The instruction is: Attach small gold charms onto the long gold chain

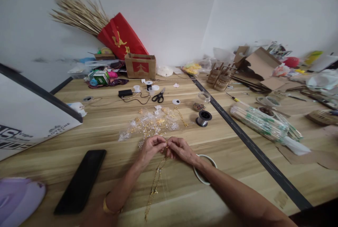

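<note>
My left hand point(153, 148) and my right hand point(181, 149) meet with fingertips together in a pinch. Between them is the upper end of a gold chain point(155, 183), whose lower part trails over the wooden tabletop toward me. The exact piece at the fingertips is too small to make out. Just beyond my hands lie small plastic bags with gold and clear jewellery pieces point(155, 123), with another gold chain point(181, 117) at their right. A round white ring-shaped object point(205, 181) sits partly under my right forearm.
A black phone point(81, 181) lies left of my arms. Farther back are scissors point(158, 95), a wire spool point(203, 118), and a jar of beads point(199, 106). Packaged sticks point(260, 123) lie to the right. A white box point(34, 114) stands at the left edge.
</note>
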### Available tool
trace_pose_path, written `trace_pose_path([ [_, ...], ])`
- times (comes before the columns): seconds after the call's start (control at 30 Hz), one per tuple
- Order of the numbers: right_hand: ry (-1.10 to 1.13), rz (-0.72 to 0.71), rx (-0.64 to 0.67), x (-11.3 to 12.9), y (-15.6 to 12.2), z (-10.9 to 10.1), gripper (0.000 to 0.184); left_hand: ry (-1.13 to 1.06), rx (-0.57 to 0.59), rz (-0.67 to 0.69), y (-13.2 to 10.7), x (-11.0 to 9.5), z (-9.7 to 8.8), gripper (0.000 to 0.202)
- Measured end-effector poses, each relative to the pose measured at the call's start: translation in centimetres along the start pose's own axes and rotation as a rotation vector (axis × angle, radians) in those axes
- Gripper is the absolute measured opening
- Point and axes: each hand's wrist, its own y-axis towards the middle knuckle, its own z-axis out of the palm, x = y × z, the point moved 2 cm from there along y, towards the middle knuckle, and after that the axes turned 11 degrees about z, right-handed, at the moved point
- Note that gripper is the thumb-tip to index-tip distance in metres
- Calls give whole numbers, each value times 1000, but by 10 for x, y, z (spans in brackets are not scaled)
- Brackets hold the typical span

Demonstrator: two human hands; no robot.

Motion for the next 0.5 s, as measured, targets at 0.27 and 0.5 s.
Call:
trace_pose_path([
  [0.27,8,11,-18,-1,-1,-1,38,-26,-44,1,1,4,-3,16],
  [0.5,-3,-20,-27,-2,0,-1,37,-56,-70,-11,1,5,-2,20],
])
